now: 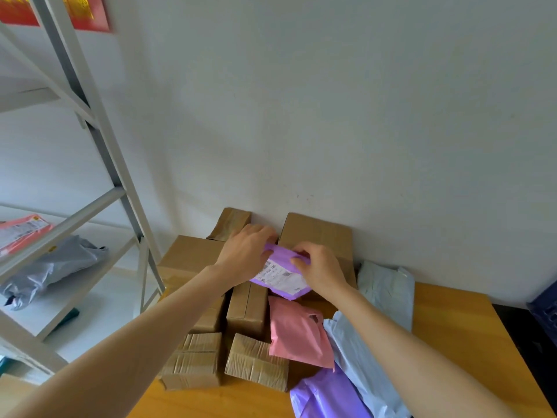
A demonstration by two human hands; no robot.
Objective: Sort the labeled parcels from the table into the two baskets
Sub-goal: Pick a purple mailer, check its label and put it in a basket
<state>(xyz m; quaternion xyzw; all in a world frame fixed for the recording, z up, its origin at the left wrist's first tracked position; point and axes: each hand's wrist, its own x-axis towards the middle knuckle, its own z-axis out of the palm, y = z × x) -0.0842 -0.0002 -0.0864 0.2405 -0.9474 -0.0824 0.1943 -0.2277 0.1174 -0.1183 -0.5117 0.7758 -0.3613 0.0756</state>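
A small purple mailer parcel [281, 277] with a white shipping label is held above the pile of boxes near the wall. My left hand [245, 251] grips its left end and my right hand [321, 268] pinches its upper right edge. Below lie a pink mailer [297, 333], a pale blue mailer [355, 357], another purple mailer [328, 396] and several brown cardboard boxes [248, 307] on the wooden table [452, 321]. A dark blue basket [544, 312] shows at the right edge.
A grey metal shelf rack [99, 164] stands at the left, holding a grey bag [57, 267] and a pink parcel [21, 230]. A white wall backs the table. A pale green mailer [387, 288] leans by the wall at the right.
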